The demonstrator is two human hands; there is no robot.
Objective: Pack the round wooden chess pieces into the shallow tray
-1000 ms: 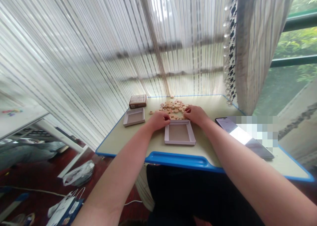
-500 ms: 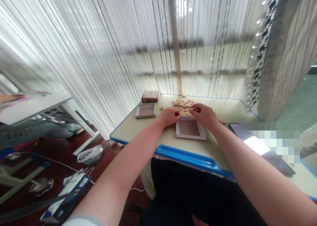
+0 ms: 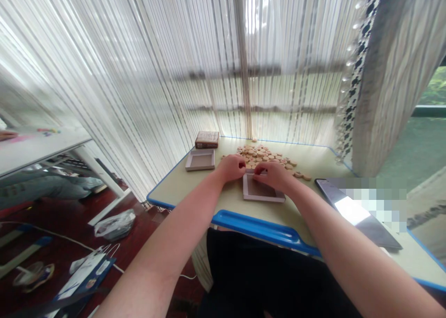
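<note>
A shallow open cardboard tray (image 3: pixel 264 198) lies near the front of the table. My left hand (image 3: pixel 232 168) is curled closed at its far left corner; whatever its fingers hold is hidden. Over the tray is my right hand (image 3: pixel 273 175), fingertips bent together and pointing down inside near the far left corner. Anything between those fingertips is too small to make out. Just beyond both hands spreads a pile of round wooden discs (image 3: pixel 260 154), some stacked on others. Several stray discs (image 3: pixel 302 175) trail off to the right.
At the table's (image 3: pixel 195 188) left stand a second shallow tray (image 3: pixel 200 168) and a brown box (image 3: pixel 206 140). A tablet-like device (image 3: pixel 362 215) lies on the right. The front edge has a blue trough (image 3: pixel 256 225). Another person's hand (image 3: pixel 7 135) rests on a white table (image 3: pixel 66 140).
My right hand has moved from the disc pile down and left into the tray, uncovering more discs. My left hand stays at the tray's corner. The whole view has shifted slightly.
</note>
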